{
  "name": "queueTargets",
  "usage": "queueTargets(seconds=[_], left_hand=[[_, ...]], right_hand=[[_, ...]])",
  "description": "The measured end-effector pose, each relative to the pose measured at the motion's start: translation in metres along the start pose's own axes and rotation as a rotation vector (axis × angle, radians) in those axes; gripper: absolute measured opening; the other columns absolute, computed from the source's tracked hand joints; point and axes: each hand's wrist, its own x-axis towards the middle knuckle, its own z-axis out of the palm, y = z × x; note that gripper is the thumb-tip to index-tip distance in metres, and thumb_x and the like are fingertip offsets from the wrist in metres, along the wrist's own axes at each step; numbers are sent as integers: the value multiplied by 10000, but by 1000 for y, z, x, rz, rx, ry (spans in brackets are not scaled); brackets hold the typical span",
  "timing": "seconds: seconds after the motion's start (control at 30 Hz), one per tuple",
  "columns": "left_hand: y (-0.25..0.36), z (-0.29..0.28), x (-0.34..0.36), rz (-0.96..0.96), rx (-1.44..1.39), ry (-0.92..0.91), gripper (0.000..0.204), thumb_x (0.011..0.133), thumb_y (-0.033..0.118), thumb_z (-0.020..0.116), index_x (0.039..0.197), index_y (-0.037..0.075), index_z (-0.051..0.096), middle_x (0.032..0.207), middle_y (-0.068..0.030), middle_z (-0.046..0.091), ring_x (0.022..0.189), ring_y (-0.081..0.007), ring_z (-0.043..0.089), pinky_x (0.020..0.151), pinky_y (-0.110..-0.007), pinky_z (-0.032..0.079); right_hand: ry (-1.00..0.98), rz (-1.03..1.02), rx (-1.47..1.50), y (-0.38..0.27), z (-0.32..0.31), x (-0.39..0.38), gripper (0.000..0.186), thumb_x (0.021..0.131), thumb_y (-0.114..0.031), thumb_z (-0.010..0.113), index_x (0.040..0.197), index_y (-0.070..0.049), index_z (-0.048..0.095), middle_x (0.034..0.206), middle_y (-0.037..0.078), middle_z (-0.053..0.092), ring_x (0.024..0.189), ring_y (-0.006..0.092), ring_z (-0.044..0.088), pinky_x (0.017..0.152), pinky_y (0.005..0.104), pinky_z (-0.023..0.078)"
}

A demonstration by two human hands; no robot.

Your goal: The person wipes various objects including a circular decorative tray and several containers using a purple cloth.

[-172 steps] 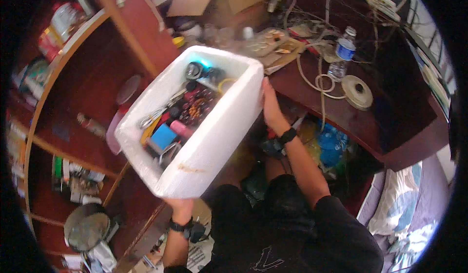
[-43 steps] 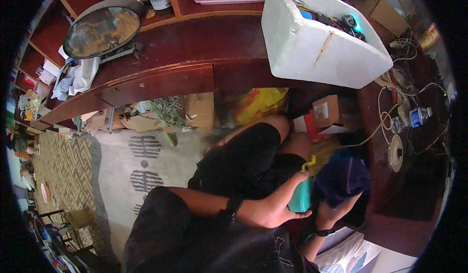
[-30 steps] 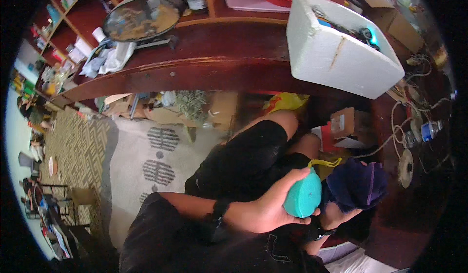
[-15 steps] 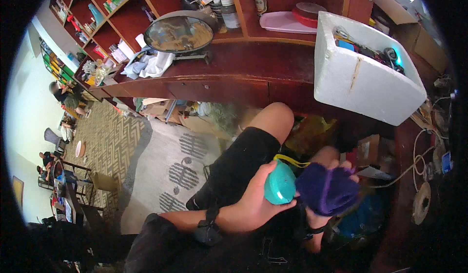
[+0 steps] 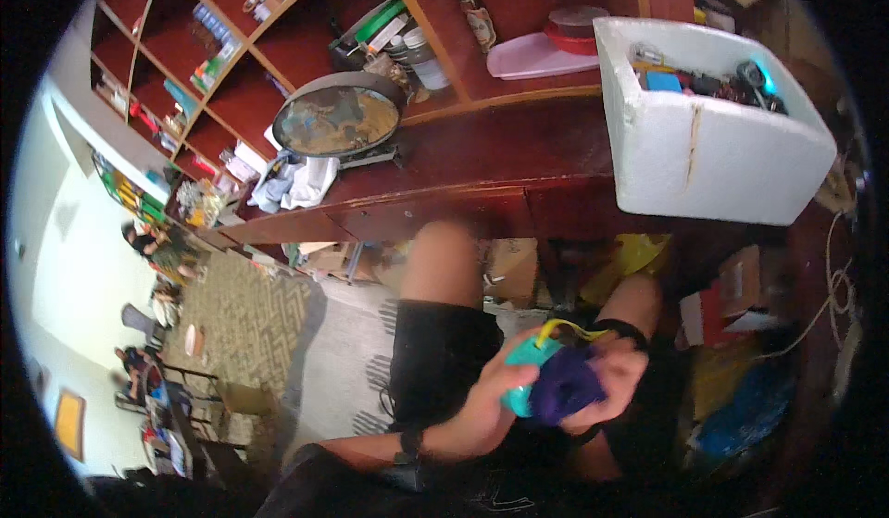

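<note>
Over my lap, my left hand is wrapped round a rounded teal object, whose exact kind I cannot make out. A yellow strap loops from its top toward my right hand. In my right hand is a bunched dark purple cloth, pressed against the right side of the teal object and covering part of it. Fingers of the right hand curl behind the cloth, slightly blurred.
A white foam box with cables and small items stands on the dark red desk at right. A round dusty mirror-like disc and white cloths sit further left. Shelves rise behind. Cardboard boxes lie under the desk; people sit far left.
The purple cloth has moved left from beside the teal object onto it, and both hands have come together. My view has turned, and my left knee stands more upright.
</note>
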Motion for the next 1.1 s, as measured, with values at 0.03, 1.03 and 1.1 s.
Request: queueTargets(seconds=[0.03,1.03,1.1], left_hand=[[-3,-6,-2,33,67,-54,690,884,274,661,1502,54,444,1341,-105,583,1252,-232,564,1092,-371,426],[63,-172,166,561,730,122,413,1098,343,458,979,-2,652,723,-68,612,636,-160,554,624,-340,465],[16,-214,181,365,883,43,388,1094,347,467,1069,28,685,782,-68,646,678,-174,589,654,-350,491]], right_hand=[[139,19,-171,9,1,-2,321,902,-310,720,1050,-32,663,1054,137,559,918,292,579,817,414,489],[27,1091,413,82,160,123,620,881,50,725,1451,-77,518,1351,22,603,1170,155,607,1034,325,477],[50,907,281,106,166,141,521,889,22,734,1377,-72,580,1251,5,649,1089,143,636,962,309,507]])
